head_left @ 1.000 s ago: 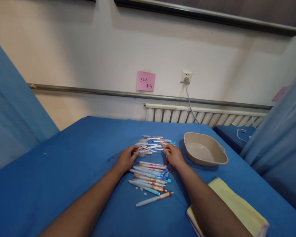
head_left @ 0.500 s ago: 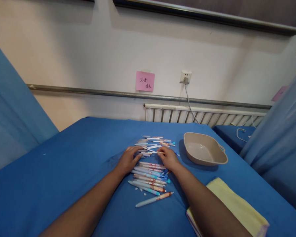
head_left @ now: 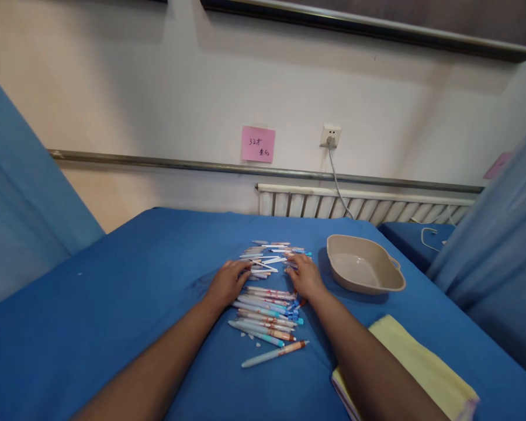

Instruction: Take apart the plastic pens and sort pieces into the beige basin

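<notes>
Several pens (head_left: 265, 308) with pale barrels and blue, orange or patterned ends lie side by side on a blue-covered surface. Behind them is a second group of pens (head_left: 251, 255), with thin white sticks (head_left: 268, 267) across it, some crossing at an angle. At the left ends of this group, my left hand (head_left: 228, 283) has its thumb and fingers closed around what looks like a pen, mostly hidden. My right hand (head_left: 305, 277) rests by the right ends, palm down, fingers apart over some pens. One pen (head_left: 274, 354) lies alone nearest me.
A beige basin (head_left: 363, 266) stands right of the pens. Folded yellow cloth (head_left: 421, 365) lies partly under my right forearm. Small white scraps (head_left: 251, 337) are near the front pens. A radiator (head_left: 359, 204) runs along the wall behind; blue curtains (head_left: 495, 234) hang at both sides.
My right hand has moved slightly right and its fingers have spread, away from the white sticks. My left hand has stayed nearly in place.
</notes>
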`<action>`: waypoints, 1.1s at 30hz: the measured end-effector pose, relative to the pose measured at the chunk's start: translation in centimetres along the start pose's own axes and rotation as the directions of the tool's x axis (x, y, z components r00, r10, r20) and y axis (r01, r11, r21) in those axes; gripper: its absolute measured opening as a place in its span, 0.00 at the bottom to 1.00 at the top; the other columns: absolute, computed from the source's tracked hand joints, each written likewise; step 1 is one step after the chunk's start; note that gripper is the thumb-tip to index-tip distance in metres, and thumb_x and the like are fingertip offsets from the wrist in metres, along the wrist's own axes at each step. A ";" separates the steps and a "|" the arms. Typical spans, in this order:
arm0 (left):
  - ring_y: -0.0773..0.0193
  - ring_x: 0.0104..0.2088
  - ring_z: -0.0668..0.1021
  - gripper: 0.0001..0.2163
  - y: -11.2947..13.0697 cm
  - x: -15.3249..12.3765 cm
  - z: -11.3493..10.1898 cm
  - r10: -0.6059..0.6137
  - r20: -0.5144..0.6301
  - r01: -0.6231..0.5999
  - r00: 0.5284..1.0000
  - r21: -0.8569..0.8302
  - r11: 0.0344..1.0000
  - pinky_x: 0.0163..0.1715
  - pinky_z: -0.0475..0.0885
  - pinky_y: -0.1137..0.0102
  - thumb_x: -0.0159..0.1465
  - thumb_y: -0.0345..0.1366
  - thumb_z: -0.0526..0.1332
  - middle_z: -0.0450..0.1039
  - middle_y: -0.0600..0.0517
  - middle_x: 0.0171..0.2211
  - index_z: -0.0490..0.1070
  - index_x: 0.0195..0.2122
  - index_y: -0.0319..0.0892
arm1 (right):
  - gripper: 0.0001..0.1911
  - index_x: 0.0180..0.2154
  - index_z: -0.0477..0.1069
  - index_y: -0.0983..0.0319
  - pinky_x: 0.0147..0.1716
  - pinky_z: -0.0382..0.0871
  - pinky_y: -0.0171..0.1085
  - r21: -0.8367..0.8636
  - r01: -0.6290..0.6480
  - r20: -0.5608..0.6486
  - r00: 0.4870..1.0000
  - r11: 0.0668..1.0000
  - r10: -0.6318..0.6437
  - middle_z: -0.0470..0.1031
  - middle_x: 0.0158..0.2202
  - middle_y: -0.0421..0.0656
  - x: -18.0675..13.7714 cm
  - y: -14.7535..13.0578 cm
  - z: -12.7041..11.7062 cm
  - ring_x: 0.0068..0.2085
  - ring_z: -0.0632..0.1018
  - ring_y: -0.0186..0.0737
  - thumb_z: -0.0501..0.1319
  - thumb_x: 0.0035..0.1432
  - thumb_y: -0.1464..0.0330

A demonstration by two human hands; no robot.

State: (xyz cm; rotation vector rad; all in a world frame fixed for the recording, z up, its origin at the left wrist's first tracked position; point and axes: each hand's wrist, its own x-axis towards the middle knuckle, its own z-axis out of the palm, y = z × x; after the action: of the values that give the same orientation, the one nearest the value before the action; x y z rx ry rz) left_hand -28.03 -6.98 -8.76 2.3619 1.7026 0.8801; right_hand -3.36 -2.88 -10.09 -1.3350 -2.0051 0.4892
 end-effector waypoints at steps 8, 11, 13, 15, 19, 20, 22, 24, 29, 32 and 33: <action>0.56 0.44 0.75 0.12 0.3 -0.5 -0.4 -0.042 -0.045 0.043 0.998 0.015 0.999 0.47 0.67 0.62 0.62 0.38 0.54 0.77 0.49 0.41 0.73 0.43 0.44 | 0.07 0.37 0.73 0.58 0.32 0.63 0.33 -0.024 0.221 0.350 0.915 0.975 -0.198 0.76 0.35 0.41 -1.6 -3.1 0.3 0.34 0.74 0.37 0.62 0.54 0.66; 0.57 0.43 0.75 0.11 0.3 -0.7 -0.5 -0.055 -0.028 0.055 0.998 -0.021 0.998 0.48 0.67 0.63 0.62 0.37 0.54 0.77 0.49 0.41 0.73 0.41 0.44 | 0.08 0.37 0.73 0.58 0.30 0.61 0.32 -0.036 0.211 0.370 0.911 0.977 -0.183 0.76 0.34 0.41 -1.8 -3.2 0.3 0.33 0.74 0.36 0.62 0.53 0.65; 0.57 0.43 0.75 0.11 0.3 -0.8 -0.5 -0.059 -0.025 0.058 0.998 -0.032 0.998 0.47 0.67 0.63 0.62 0.37 0.54 0.77 0.49 0.41 0.73 0.41 0.44 | 0.09 0.37 0.73 0.58 0.30 0.61 0.32 -0.057 0.210 0.384 0.907 0.976 -0.173 0.76 0.34 0.41 -1.7 -3.2 0.2 0.33 0.74 0.37 0.63 0.52 0.64; 0.57 0.43 0.75 0.12 0.3 -0.9 -0.4 -0.056 -0.022 0.055 0.998 -0.034 0.998 0.46 0.68 0.63 0.63 0.37 0.53 0.77 0.49 0.40 0.73 0.41 0.43 | 0.08 0.36 0.73 0.59 0.30 0.60 0.32 -0.069 0.212 0.404 0.899 0.975 -0.167 0.75 0.34 0.41 -1.6 -3.2 0.0 0.33 0.73 0.37 0.63 0.53 0.63; 0.57 0.42 0.76 0.12 0.5 -0.9 -0.4 -0.035 -0.010 0.035 0.999 -0.049 0.998 0.45 0.68 0.63 0.63 0.38 0.53 0.77 0.49 0.39 0.74 0.41 0.43 | 0.07 0.33 0.72 0.59 0.30 0.60 0.32 -0.074 0.202 0.419 0.895 0.977 -0.153 0.74 0.33 0.41 -1.6 -3.2 -0.2 0.33 0.72 0.36 0.62 0.53 0.64; 0.56 0.42 0.76 0.12 0.6 -0.9 -0.5 -0.031 -0.008 0.030 0.999 -0.055 0.998 0.45 0.68 0.63 0.63 0.38 0.53 0.77 0.49 0.39 0.74 0.41 0.43 | 0.07 0.33 0.72 0.60 0.30 0.59 0.32 -0.076 0.196 0.416 0.897 0.978 -0.147 0.74 0.33 0.41 -1.6 -3.3 -0.1 0.33 0.72 0.35 0.62 0.52 0.64; 0.56 0.42 0.76 0.12 0.9 -0.9 -0.6 -0.027 -0.004 0.027 1.000 -0.065 0.998 0.45 0.68 0.62 0.63 0.38 0.53 0.77 0.48 0.40 0.74 0.41 0.42 | 0.07 0.34 0.71 0.60 0.29 0.59 0.31 -0.083 0.182 0.411 0.902 0.980 -0.133 0.74 0.34 0.41 -1.7 -3.3 -0.1 0.33 0.71 0.35 0.63 0.52 0.65; 0.56 0.42 0.76 0.12 1.0 -0.9 -0.6 -0.026 0.006 0.026 1.000 -0.070 0.997 0.45 0.68 0.62 0.63 0.38 0.53 0.77 0.48 0.40 0.74 0.40 0.42 | 0.07 0.34 0.70 0.60 0.29 0.58 0.31 -0.092 0.168 0.414 0.903 0.981 -0.116 0.74 0.33 0.41 -1.7 -3.4 -0.1 0.32 0.72 0.35 0.62 0.52 0.65; 0.57 0.43 0.75 0.12 1.0 -0.9 -0.6 -0.019 0.009 0.019 1.000 -0.075 0.997 0.46 0.68 0.62 0.63 0.38 0.53 0.77 0.48 0.41 0.74 0.41 0.42 | 0.09 0.36 0.70 0.60 0.27 0.57 0.31 -0.101 0.157 0.449 0.888 0.982 -0.096 0.75 0.32 0.39 -1.6 -3.3 -0.3 0.32 0.72 0.35 0.62 0.51 0.64; 0.57 0.42 0.76 0.11 0.8 -1.0 -0.4 0.000 0.009 0.001 1.000 -0.079 0.997 0.46 0.68 0.63 0.63 0.37 0.53 0.77 0.49 0.40 0.74 0.40 0.43 | 0.09 0.34 0.71 0.60 0.27 0.56 0.32 -0.121 0.155 0.458 0.885 0.980 -0.084 0.75 0.32 0.40 -1.5 -3.1 -0.3 0.32 0.73 0.36 0.63 0.50 0.64; 0.57 0.42 0.76 0.11 0.8 -1.0 -0.4 0.005 0.009 -0.005 1.000 -0.081 0.997 0.46 0.68 0.63 0.63 0.37 0.53 0.77 0.49 0.40 0.74 0.40 0.43 | 0.08 0.34 0.72 0.60 0.27 0.57 0.32 -0.128 0.156 0.456 0.886 0.979 -0.081 0.75 0.32 0.41 -1.5 -3.1 -0.2 0.32 0.73 0.37 0.63 0.50 0.64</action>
State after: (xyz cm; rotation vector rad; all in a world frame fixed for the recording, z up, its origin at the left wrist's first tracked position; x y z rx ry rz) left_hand -27.78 -8.21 -8.53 2.3156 1.6262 0.9195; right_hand -4.85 -5.53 -8.48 -1.2641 -2.5394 0.6344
